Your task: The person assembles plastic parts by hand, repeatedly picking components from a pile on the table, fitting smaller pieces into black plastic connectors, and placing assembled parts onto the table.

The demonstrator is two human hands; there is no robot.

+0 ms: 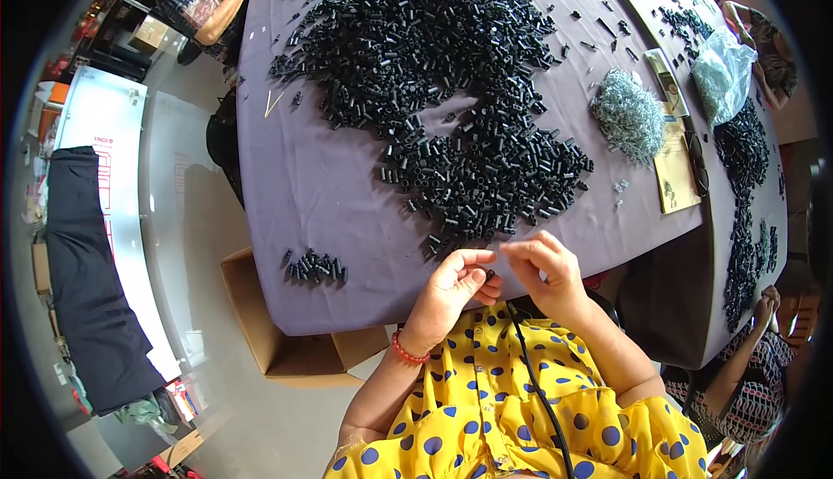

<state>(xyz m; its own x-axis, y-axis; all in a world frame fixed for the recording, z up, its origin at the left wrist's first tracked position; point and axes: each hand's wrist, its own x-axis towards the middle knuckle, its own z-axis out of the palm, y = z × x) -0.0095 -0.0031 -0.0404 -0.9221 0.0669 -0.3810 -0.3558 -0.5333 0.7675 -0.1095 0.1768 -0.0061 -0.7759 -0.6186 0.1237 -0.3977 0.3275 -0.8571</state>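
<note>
My left hand [453,291], with a red bead bracelet at the wrist, is closed around a small black plastic piece [490,276] just over the table's near edge. Only the end of that piece shows between thumb and fingers. Close by on its right, my right hand [550,272] is held in a pinch, fingertips pointing at the left hand. Whatever lies in that pinch is too small to make out. Beyond both hands spreads a large heap of short black plastic tubes [434,54]. A smaller group of black tubes [316,266] lies at the near left corner.
A grey-purple cloth [347,210] covers the table. Small clear pieces [629,114] are piled at right, beside a yellow card [676,167] and dark glasses [697,163]. An open cardboard box [299,359] stands below the left corner. Other people work at left and right.
</note>
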